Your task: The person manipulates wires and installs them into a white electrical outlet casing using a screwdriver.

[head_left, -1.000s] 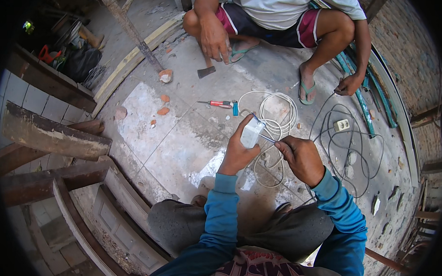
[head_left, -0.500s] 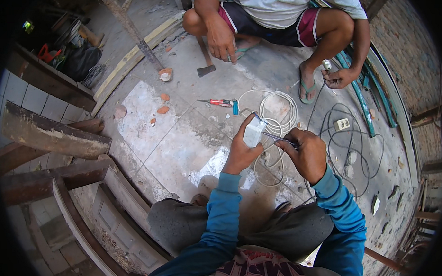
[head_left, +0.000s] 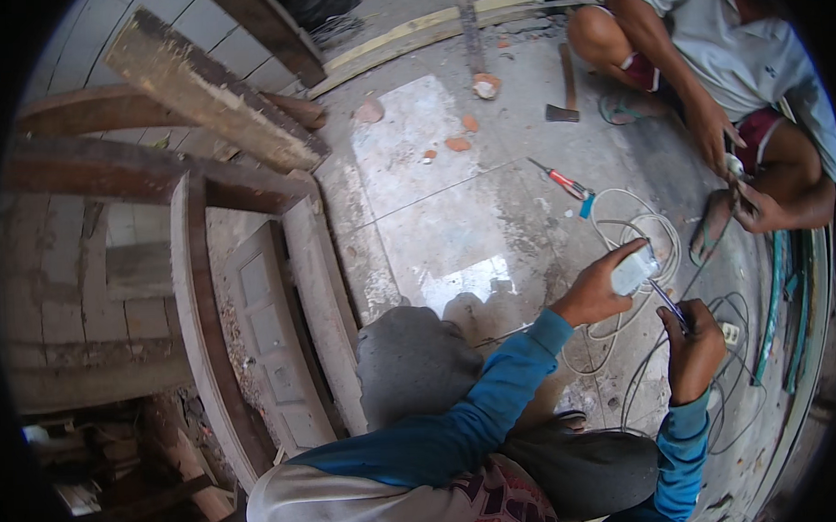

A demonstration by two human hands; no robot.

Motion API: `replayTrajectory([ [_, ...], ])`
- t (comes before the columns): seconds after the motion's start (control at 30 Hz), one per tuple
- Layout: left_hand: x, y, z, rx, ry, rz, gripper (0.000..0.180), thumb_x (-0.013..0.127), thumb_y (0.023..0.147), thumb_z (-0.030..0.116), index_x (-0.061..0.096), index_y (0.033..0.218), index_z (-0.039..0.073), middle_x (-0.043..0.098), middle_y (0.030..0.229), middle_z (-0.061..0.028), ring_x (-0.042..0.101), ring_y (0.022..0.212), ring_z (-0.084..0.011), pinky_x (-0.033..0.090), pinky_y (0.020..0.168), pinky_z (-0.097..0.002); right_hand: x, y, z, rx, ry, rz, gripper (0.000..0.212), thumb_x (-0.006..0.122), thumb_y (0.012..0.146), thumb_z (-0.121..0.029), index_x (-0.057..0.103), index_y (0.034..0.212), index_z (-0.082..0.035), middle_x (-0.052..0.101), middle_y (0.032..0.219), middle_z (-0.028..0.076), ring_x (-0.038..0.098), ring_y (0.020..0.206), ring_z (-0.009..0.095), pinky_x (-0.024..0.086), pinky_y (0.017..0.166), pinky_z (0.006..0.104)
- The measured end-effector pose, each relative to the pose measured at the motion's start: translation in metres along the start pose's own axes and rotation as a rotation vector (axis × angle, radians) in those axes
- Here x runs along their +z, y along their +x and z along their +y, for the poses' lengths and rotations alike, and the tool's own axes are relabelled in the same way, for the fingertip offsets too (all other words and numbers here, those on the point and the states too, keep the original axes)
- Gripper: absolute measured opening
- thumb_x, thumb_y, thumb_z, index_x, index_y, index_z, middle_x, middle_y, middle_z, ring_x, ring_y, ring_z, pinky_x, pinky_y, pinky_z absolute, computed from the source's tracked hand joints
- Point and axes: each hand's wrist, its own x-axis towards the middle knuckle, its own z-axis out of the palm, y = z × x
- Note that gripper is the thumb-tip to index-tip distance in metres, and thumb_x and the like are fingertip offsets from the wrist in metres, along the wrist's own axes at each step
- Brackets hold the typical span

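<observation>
My left hand point(head_left: 592, 290) grips a small white plastic box point(head_left: 632, 272), perhaps an electrical housing, with its fingers wrapped round one side. My right hand point(head_left: 694, 351) is closed on a slim, dark-shafted screwdriver point(head_left: 668, 301). Its tip points up and left to the box's lower edge; whether it sits in a screw cannot be made out. Below the box lies a coiled white cable point(head_left: 673, 248) on the floor. A red-handled screwdriver point(head_left: 564, 180) rests beyond it, with a small teal piece point(head_left: 586, 206) beside the handle.
At right another person point(head_left: 752, 61) squats, both hands at a small white fitting point(head_left: 734, 165). An axe point(head_left: 563, 113) and brick pieces point(head_left: 458, 144) lie on the floor. A white socket point(head_left: 730, 333) sits among dark cables. Wooden frames point(head_left: 294, 265) stand at left.
The view has swung left, so the floor things appear farther right. The other person's hands have come together at the white fitting. My hands keep hold of the box and screwdriver.
</observation>
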Motion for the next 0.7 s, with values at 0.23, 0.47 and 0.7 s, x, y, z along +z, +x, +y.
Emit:
replayTrajectory([
  [0.23,-0.010,-0.009,0.005,-0.068,-0.055,-0.007,0.086,0.065,0.066,0.001,0.039,0.148,0.009,0.053,0.140,-0.0175,0.053,0.127,-0.0284,0.041,0.106,-0.0335,0.001,0.000,0.009,0.134,0.312,-0.378,0.030,0.056,0.101,-0.023,0.060,0.087,0.004,0.050,0.063,0.006,0.042,0.057,0.012,0.035,0.055,0.0305],
  [0.47,0.002,0.004,-0.005,-0.029,-0.113,-0.014,0.085,0.062,0.068,0.000,0.037,0.149,0.008,0.055,0.137,-0.0174,0.053,0.127,-0.0251,0.040,0.106,-0.0320,0.003,0.004,0.016,0.122,0.460,-0.162,0.008,0.068,0.089,-0.001,0.061,0.092,0.002,0.059,0.080,0.003,0.051,0.075,0.008,0.042,0.068,0.0228],
  [0.7,0.013,0.012,-0.023,-0.180,-0.263,-0.165,0.081,0.061,0.073,0.000,0.036,0.149,0.005,0.053,0.136,-0.0102,0.049,0.125,-0.0173,0.039,0.105,-0.0307,-0.010,0.009,0.022,0.288,0.379,-0.386,0.022,0.062,0.097,-0.019,0.063,0.093,0.003,0.056,0.058,0.008,0.052,0.053,0.013,0.043,0.053,0.0324],
])
